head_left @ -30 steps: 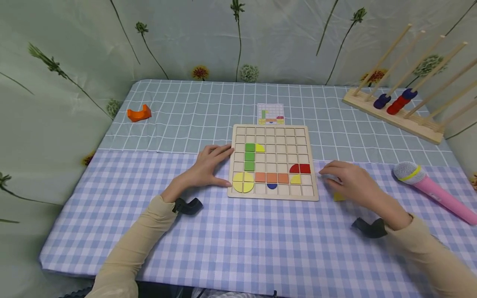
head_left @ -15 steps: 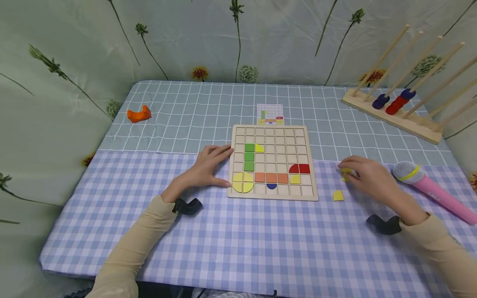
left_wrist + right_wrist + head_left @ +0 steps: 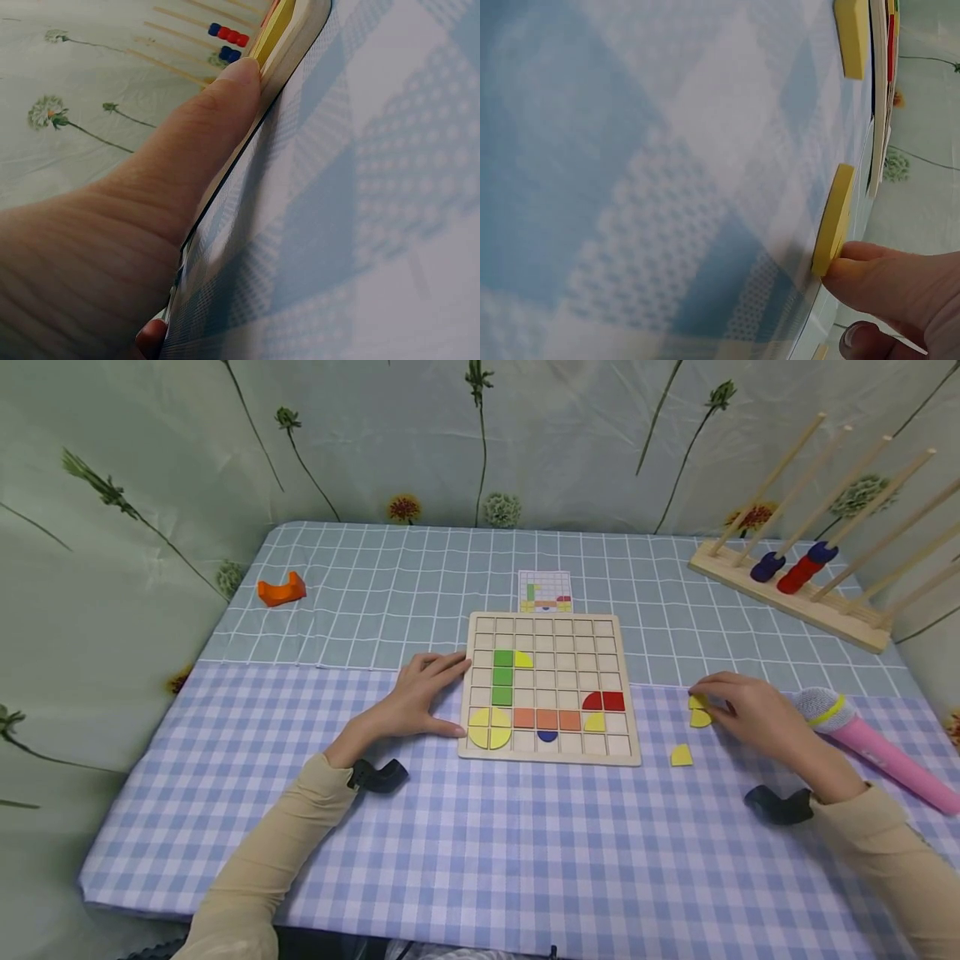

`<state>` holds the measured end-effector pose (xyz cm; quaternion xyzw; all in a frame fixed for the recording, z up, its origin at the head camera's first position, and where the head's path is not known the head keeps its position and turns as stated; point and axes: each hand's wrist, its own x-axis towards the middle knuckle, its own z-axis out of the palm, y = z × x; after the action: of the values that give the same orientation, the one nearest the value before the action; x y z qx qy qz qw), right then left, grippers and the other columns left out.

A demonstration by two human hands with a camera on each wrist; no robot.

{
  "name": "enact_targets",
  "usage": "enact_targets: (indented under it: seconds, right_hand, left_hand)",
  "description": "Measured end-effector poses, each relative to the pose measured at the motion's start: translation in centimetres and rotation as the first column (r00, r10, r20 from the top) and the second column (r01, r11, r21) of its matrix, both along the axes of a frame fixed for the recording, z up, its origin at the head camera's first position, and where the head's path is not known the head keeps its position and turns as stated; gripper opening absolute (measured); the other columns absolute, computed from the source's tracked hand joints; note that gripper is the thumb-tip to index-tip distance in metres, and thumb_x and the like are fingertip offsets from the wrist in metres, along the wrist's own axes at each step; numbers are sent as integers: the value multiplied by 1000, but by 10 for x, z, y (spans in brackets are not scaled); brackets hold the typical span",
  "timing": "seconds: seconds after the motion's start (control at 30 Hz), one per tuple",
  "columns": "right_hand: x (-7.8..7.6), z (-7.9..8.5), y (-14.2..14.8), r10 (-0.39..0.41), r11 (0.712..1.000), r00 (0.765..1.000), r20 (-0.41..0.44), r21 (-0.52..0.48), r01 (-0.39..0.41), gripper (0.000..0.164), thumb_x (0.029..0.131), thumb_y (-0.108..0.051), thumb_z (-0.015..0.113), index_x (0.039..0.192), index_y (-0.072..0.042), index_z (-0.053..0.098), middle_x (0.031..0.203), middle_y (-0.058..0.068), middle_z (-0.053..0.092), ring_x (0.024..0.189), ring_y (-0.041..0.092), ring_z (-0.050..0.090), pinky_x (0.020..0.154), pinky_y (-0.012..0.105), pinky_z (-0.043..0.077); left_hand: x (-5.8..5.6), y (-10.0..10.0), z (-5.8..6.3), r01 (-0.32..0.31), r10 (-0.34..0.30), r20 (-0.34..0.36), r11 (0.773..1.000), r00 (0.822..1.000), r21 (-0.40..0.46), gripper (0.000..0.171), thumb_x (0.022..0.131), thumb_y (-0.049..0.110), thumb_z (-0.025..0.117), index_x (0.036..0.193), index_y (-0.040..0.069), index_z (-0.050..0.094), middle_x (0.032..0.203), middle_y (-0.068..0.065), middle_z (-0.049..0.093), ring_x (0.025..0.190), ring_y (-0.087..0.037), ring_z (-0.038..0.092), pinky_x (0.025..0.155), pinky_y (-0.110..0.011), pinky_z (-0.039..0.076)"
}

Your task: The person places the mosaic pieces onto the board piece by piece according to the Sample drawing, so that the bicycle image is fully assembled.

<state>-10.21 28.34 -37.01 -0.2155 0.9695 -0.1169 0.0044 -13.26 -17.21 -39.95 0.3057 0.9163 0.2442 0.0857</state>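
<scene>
A wooden grid board (image 3: 576,637) lies mid-table, with green, orange, red, yellow and blue tiles in its cells. My left hand (image 3: 415,695) rests along its left edge, fingers spread and thumb at the lower-left corner. In the left wrist view the thumb tip touches the board's rim (image 3: 289,64). To the board's right, my right hand (image 3: 752,717) pinches at a yellow quarter-circle tile (image 3: 832,221) with thumb and index finger; these fingers partly cover two yellow tiles (image 3: 701,719) in the head view. Another yellow quarter-circle tile (image 3: 681,756) lies nearer the front.
A small pattern card (image 3: 553,583) lies just behind the board. To the right is a pink toy microphone (image 3: 881,756). A wooden peg rack (image 3: 795,597) with blue and red beads stands at the back right, and an orange curved piece (image 3: 282,589) lies at the back left.
My right hand has moved right, away from the board's edge to the two yellow tiles, uncovering the nearer yellow tile. The left hand has stayed at the board.
</scene>
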Motion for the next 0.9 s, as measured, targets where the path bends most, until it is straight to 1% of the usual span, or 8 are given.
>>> enact_targets:
  seconds: [0.13,0.3,0.43,0.57,0.67,0.8,0.9]
  right_hand:
    - [-2,1,1,3,1000,1000,20,15,-3,29,77,1,70,107,1,68,106,20,67,98,37,63,83,53,49]
    - [-1,4,1,-44,998,998,45,39,43,29,79,-7,70,107,1,68,101,19,67,92,34,62,80,52,49]
    - [2,4,-1,-93,993,995,20,68,92,32,78,-13,72,105,3,68,95,18,68,85,31,62,75,51,49]
    - [5,7,-6,-138,989,990,-14,43,138,28,78,-15,72,100,3,70,90,17,68,80,30,61,71,49,49]
    - [6,9,-11,-160,987,987,-18,11,160,24,79,-14,70,97,2,71,87,16,69,76,28,61,65,45,48]
    - [7,10,-17,-183,983,983,3,6,183,24,80,-14,68,96,3,71,84,16,70,72,25,60,58,38,46]
    - [7,9,-20,-202,979,978,44,6,202,29,81,-18,69,99,4,70,86,17,70,73,26,60,59,39,47]
  left_hand:
    - [0,0,-1,1,-1,-2,1000,1000,0,101,69,44,80,148,11,28,156,-9,23,135,-33,20,104,-54,20]
    - [-1,0,-2,0,0,-7,1000,1000,-1,101,68,44,80,149,11,28,156,-8,24,135,-33,20,104,-54,20]
    - [-1,0,-2,2,-2,-7,1000,1000,-1,102,68,45,80,149,11,27,156,-8,24,135,-33,20,104,-54,19]
    - [-1,0,-2,3,-3,-12,1000,1000,-5,102,68,45,80,149,12,27,156,-8,24,135,-33,20,104,-54,20]
    - [-2,-1,-2,1,-1,-13,1000,1000,-9,102,68,45,80,149,12,27,156,-8,24,135,-32,20,104,-54,20]
    - [-2,-1,-3,4,-4,-14,1000,1000,-11,102,69,46,80,149,13,27,156,-8,23,135,-32,20,105,-54,19]
    - [-2,-2,-3,10,-10,-19,1000,1000,-12,102,69,45,80,149,12,26,156,-9,23,135,-33,20,104,-54,19]
